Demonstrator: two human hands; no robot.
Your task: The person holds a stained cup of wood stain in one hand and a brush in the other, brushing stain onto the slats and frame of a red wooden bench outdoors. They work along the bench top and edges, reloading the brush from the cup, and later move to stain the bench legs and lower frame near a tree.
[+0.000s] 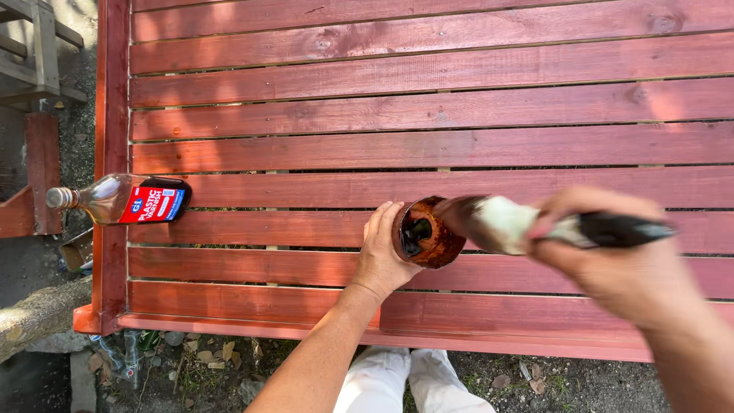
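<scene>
Far left: clear glass bottle with a metal cap and red-blue label [122, 200] lies on its side across the left frame rail of the red-stained wooden slatted panel [428, 107], neck out over the edge. Well apart from the hands.

Left hand [380, 248]: wrapped round the near side of a small rusty, stain-caked metal tin [428, 232], tilting it so the mouth faces the camera. The tin sits over the slats just below mid-panel.

Right hand [619, 256]: closed on the dark handle of a wide paintbrush with a pale ferrule and stain-dark bristles [508, 224]. Bristle tip is at the tin's rim, touching or just beside it; motion blur, can't tell which.

Step, my read: loading the brush from the tin, staining in progress. The panel looks coated all over; can't tell wet from dry.

Next move calls for: keep the tin tilted but not past pouring, get the bristles into the narrow mouth, wipe excess on the rim before going to the wood.

Edges and room: gaps between the slats, so drips fall through. Near edge of the panel is just below the left wrist, with the person's white trousers [413, 382] right under it. Plenty of open slat above and to the right for strokes. The left rail carries the bottle; watch for a knock there.
</scene>
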